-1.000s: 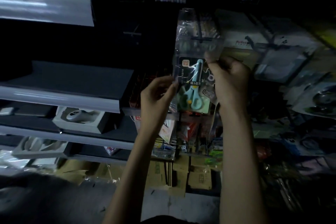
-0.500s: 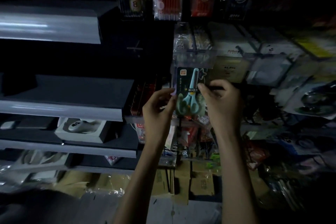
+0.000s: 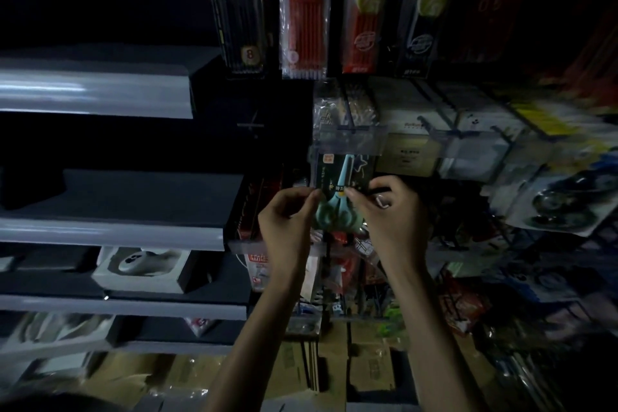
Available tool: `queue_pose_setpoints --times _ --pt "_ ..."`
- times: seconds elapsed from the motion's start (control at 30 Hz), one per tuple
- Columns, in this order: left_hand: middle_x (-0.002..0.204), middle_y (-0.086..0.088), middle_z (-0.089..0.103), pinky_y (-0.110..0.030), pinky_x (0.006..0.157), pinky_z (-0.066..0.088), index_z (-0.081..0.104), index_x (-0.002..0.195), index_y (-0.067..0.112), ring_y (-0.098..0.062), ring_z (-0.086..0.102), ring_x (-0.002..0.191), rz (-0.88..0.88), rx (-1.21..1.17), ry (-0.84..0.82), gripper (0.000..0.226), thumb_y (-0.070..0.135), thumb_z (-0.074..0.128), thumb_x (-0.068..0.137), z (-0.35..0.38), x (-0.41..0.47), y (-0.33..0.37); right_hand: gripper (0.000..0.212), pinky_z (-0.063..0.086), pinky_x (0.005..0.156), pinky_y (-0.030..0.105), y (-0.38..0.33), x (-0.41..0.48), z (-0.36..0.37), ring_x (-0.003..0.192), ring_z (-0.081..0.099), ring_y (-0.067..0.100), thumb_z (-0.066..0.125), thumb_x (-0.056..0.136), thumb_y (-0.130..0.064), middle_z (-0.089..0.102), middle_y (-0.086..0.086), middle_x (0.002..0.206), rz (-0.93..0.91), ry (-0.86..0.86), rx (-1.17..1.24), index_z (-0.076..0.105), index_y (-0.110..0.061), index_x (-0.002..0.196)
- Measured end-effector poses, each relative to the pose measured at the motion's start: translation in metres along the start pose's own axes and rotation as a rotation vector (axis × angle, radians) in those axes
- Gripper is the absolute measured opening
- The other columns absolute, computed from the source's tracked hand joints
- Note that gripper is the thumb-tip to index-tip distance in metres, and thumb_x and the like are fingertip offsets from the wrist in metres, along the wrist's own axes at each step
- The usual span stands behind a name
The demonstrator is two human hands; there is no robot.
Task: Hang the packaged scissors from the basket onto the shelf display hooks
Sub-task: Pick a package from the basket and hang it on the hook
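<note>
Your left hand pinches the left edge of the clear-plastic pack of teal-handled scissors on its dark card, and your right hand pinches the right edge. Each grip is clamped on the pack. It sits upright between your two hands, its upper half rising above your fingertips. Its top edge lies just under the clear plastic label strip at the front of a dark wire hook. The strip covers the hang hole, so you cannot tell whether the hook passes through it. Your fingers hide part of the scissor handles. The light is dim, and the goods at right are smeared. Grey shelf boards run at left, and a red pack of pens hangs above.
</note>
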State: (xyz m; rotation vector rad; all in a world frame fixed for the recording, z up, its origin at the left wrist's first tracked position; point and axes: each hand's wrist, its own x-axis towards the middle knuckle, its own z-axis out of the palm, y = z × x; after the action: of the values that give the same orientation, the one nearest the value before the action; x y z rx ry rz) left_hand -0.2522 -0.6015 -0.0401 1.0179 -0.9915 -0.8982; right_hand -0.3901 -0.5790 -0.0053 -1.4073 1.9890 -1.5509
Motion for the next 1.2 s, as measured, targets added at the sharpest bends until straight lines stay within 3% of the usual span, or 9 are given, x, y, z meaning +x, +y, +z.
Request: queue_pose_setpoints --times 0.13,0.3,0.5,0.63,0.73,0.9,1.2 --pt "0.089 0.000 0.079 -0.033 0.080 0.061 0.078 0.091 0.013 -0.016 0.077 0.088 0.025 0.029 -0.003 0.003 0.013 0.081 0.090 0.007 0.009 -0.003 0.031 0.047 0.057 0.024 -0.005 0.005 0.001 0.076 0.064 0.005 0.083 0.080 -0.054 0.065 -0.014 0.084 0.004 0.026 -0.014 0.064 -0.034 0.093" --pt "0.088 0.005 0.079 -0.023 0.075 0.058 0.079 0.093 0.014 -0.009 0.076 0.086 0.080 0.080 0.043 0.002 0.015 0.080 0.092 0.016 0.018 -0.004 0.035 0.039 0.055 0.023 -0.008 0.016 0.007 0.075 0.066 0.009 0.083 0.079 -0.054 0.070 -0.008 0.088 0.010 0.044 -0.029 0.067 -0.031 0.099" --pt "0.094 0.006 0.078 -0.043 0.084 0.062 0.077 0.097 0.021 -0.011 0.074 0.092 0.077 0.127 0.034 0.002 0.021 0.077 0.095 0.014 0.017 -0.016 0.047 0.050 0.059 0.030 0.000 0.020 0.007 0.079 0.066 0.014 0.082 0.075 -0.063 0.068 -0.006 0.089 0.009 0.039 -0.109 0.065 -0.028 0.102" --pt "0.115 0.008 0.072 -0.041 0.089 0.062 0.068 0.124 0.031 -0.010 0.070 0.107 0.084 0.188 -0.014 0.038 0.035 0.083 0.090 0.010 0.019 -0.022 0.058 0.046 0.061 0.027 0.007 0.017 0.008 0.089 0.068 0.016 0.081 0.076 -0.063 0.072 -0.002 0.103 -0.018 0.015 -0.126 0.066 -0.025 0.117" --pt "0.130 0.009 0.069 -0.037 0.093 0.062 0.058 0.142 0.034 -0.009 0.068 0.119 0.082 0.180 -0.108 0.057 0.030 0.082 0.090 0.007 0.018 -0.026 0.074 0.048 0.067 0.026 0.009 0.015 0.010 0.095 0.069 0.016 0.082 0.077 -0.060 0.074 0.000 0.111 -0.024 0.008 -0.128 0.062 -0.024 0.139" --pt "0.119 0.010 0.076 -0.040 0.093 0.063 0.070 0.131 0.024 -0.005 0.071 0.112 0.078 0.204 -0.106 0.042 0.031 0.082 0.091 0.005 0.018 -0.025 0.071 0.057 0.078 0.033 0.012 0.015 0.013 0.103 0.070 0.018 0.083 0.080 -0.055 0.075 0.004 0.118 -0.031 -0.009 -0.110 0.062 -0.022 0.140" --pt "0.103 0.013 0.077 -0.030 0.086 0.063 0.074 0.115 0.025 0.001 0.072 0.100 0.107 0.213 -0.044 0.027 0.030 0.083 0.090 0.017 0.032 -0.012 0.071 0.061 0.079 0.038 0.007 0.026 0.020 0.103 0.073 0.021 0.083 0.081 -0.053 0.075 0.008 0.118 -0.010 0.025 -0.104 0.064 -0.017 0.138"
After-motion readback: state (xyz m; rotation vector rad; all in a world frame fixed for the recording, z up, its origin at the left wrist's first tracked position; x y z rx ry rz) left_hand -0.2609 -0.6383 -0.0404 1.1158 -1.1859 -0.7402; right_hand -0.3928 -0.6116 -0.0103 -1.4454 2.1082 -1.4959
